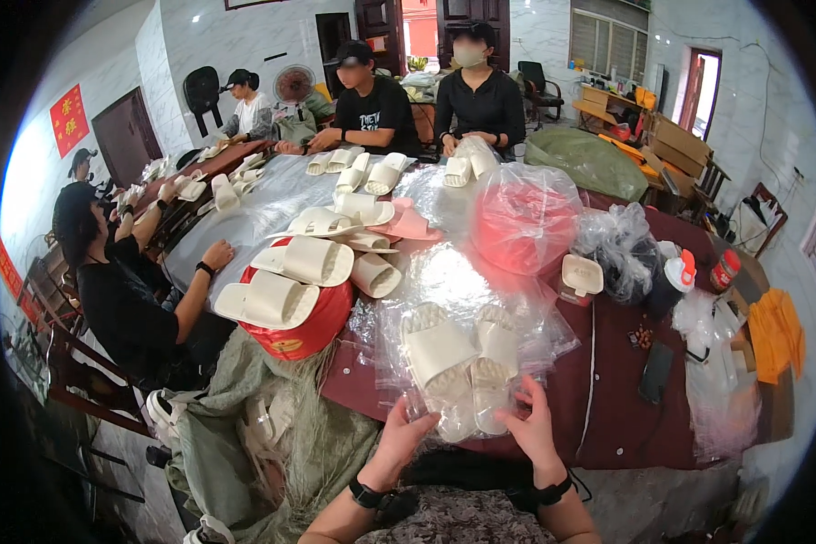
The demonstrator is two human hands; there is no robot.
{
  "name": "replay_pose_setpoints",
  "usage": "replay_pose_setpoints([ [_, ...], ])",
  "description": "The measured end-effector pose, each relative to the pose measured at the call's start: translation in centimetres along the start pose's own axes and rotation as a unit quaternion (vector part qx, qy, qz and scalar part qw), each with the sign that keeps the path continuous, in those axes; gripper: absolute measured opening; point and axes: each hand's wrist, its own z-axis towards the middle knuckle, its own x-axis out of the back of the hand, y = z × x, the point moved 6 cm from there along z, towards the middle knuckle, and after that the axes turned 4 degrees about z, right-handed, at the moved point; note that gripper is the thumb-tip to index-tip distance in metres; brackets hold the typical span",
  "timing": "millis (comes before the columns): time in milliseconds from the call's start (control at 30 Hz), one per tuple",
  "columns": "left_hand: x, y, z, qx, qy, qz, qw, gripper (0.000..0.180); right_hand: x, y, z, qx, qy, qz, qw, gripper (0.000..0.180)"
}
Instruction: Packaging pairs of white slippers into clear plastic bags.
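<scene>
Many cream slippers (286,299) across maroon table (607,399).

Both hands are on the pair of cream slide sandals (462,363) inside a clear plastic bag (467,308): left hand (406,437) at the pair's near left corner, right hand (529,424) at its near right. Just left of the pair, a red bag (306,328) carries more cream slides (286,279). Beyond the pair sits a red-filled plastic sack (524,220). Right of it, a dark phone (655,372) lies on the maroon table (616,408).

Matt foam slippers (462,363) — glossy plastic bag (517,313)
</scene>
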Motion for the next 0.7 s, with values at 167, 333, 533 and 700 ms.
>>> replay_pose_setpoints([
  [167, 0.4, 1.9, -1.2, -0.034, -0.026, -0.015, 0.999, 0.041, -0.4, 0.1, -0.4, -0.027, -0.026, 0.056, 0.998, 0.090],
  [333, 1.4, 4.2, -2.8, -0.044, -0.058, 0.030, 0.997, 0.042, -1.0, -0.5, -0.4, -0.074, -0.095, 0.130, 0.984, 0.081],
  [533, 2.8, 4.8, -3.4, -0.004, -0.069, -0.042, 0.997, 0.051, -3.4, -1.3, -0.9, -0.148, -0.282, 0.199, 0.927, 0.052],
  [700, 3.5, 5.1, -3.7, 0.048, -0.032, -0.071, 0.996, 0.050, -3.1, -2.5, 0.0, -0.133, -0.240, 0.182, 0.944, 0.048],
])
